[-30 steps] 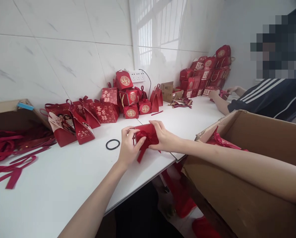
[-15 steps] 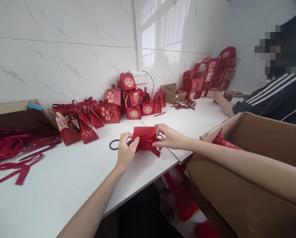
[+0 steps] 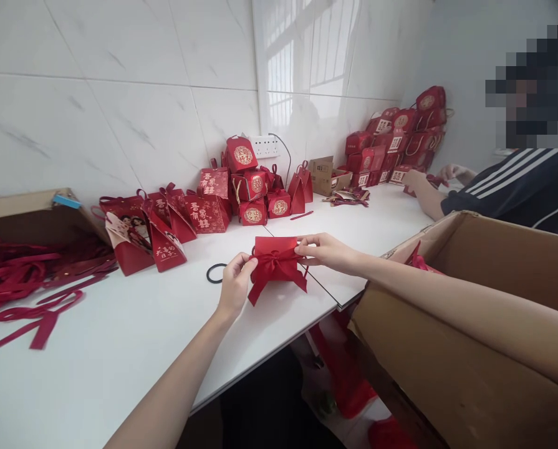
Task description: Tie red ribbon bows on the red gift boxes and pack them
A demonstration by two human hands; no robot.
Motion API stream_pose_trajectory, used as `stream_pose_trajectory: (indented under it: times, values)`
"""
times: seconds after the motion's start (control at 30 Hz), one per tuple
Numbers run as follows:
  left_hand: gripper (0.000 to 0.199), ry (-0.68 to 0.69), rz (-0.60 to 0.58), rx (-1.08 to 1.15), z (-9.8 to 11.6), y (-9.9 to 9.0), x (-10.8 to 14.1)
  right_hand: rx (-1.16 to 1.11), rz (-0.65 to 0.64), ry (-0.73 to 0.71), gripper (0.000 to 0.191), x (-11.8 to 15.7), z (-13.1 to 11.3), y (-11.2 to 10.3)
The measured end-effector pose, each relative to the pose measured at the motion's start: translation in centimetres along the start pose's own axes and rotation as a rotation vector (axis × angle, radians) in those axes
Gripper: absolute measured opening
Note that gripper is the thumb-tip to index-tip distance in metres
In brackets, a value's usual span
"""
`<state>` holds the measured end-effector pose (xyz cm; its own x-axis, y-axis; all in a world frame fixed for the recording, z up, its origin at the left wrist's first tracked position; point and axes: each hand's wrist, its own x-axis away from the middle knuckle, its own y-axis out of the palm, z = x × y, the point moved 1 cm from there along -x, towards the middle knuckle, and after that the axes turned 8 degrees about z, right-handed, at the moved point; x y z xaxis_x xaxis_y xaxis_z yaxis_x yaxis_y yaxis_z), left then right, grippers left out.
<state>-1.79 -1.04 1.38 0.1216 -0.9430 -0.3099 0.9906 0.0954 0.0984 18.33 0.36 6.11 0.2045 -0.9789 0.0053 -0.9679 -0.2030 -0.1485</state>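
A small red gift box [image 3: 279,244] stands on the white table in front of me. Across its front is a red ribbon bow [image 3: 275,264], its two tails hanging down and spread apart. My left hand [image 3: 235,279] pinches the bow's left loop between thumb and fingers. On the other side, my right hand [image 3: 323,252] has its thumb and fingers closed on the right loop. A black ring [image 3: 208,273] lies on the table just left of my left hand.
Red gift boxes [image 3: 253,212] are stacked along the wall. Loose red ribbons [image 3: 14,274] fill a box at left. A large open cardboard box [image 3: 428,337] stands close on the right. Beyond it, a co-worker's hands [image 3: 419,181] handle something red.
Both hands have shifted slightly on the bow. Its left tail now hangs out in front, and the loops look more spread. The co-worker's head has moved a little to the right.
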Motion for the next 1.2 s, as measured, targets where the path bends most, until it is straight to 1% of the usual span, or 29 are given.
stream_pose_trajectory:
  times: [0.13,0.27,0.37,0.53,0.63,0.67,0.7,0.73,0.77,0.83,0.87,0.9,0.97,1.03,1.07,1.13,1.2]
  values:
    - [0.02,-0.019,0.014,0.03,-0.5,-0.1,-0.3,-0.117,-0.032,0.04,0.018,-0.2,0.1,-0.1]
    - [0.023,-0.026,0.021,0.05,-0.6,0.0,-0.3,-0.157,-0.067,0.056,0.014,-0.1,0.1,-0.1]
    - [0.025,-0.036,0.04,0.045,-0.7,0.1,-0.3,-0.168,-0.085,0.038,0.015,-0.1,0.0,0.1]
    - [0.026,-0.064,0.045,0.075,-0.9,0.3,-0.3,-0.133,-0.093,0.016,0.017,-0.3,0.0,0.1]
    - [0.025,-0.08,0.037,0.075,-0.9,0.3,-0.3,-0.002,-0.041,0.012,0.017,-0.4,0.2,-0.1]
    - [0.025,-0.078,0.035,0.066,-0.9,0.3,-0.3,0.07,-0.011,-0.016,0.014,-0.3,0.3,-0.1]
    - [0.025,-0.075,0.032,0.057,-0.9,0.3,-0.2,0.158,0.021,-0.073,0.014,-0.2,0.4,-0.1]
    - [0.025,-0.071,0.029,0.051,-0.9,0.2,-0.2,0.258,0.052,-0.166,0.024,0.1,0.4,0.0]
    - [0.024,-0.069,0.024,0.05,-0.9,0.2,-0.2,0.368,0.068,-0.287,0.041,0.4,0.4,0.1]
    - [0.022,-0.073,0.013,0.054,-1.0,0.2,-0.1,0.609,0.031,-0.543,0.08,1.3,0.4,0.8]
    - [0.021,-0.077,0.007,0.051,-1.0,0.3,0.0,0.727,-0.001,-0.638,0.094,1.7,0.5,1.1]
    - [0.021,-0.078,0.003,0.044,-1.1,0.3,0.0,0.83,-0.028,-0.703,0.101,2.0,0.6,1.5]
    - [0.02,-0.064,-0.006,0.014,-0.9,0.4,0.2,0.965,-0.02,-0.763,0.102,2.4,0.9,2.0]
    - [0.019,-0.003,0.002,-0.042,-0.6,0.4,0.5,1.004,0.049,-0.76,0.097,2.4,1.2,2.1]
    - [0.019,0.055,0.014,-0.079,-0.4,0.5,0.7,1.0,0.076,-0.744,0.095,2.2,1.3,2.1]
    - [0.017,0.231,0.04,-0.17,0.0,0.6,1.1,0.977,0.107,-0.71,0.093,1.9,1.4,1.9]
    - [0.013,0.461,0.046,-0.267,0.3,0.7,1.6,0.96,0.121,-0.712,0.092,1.8,1.3,1.7]
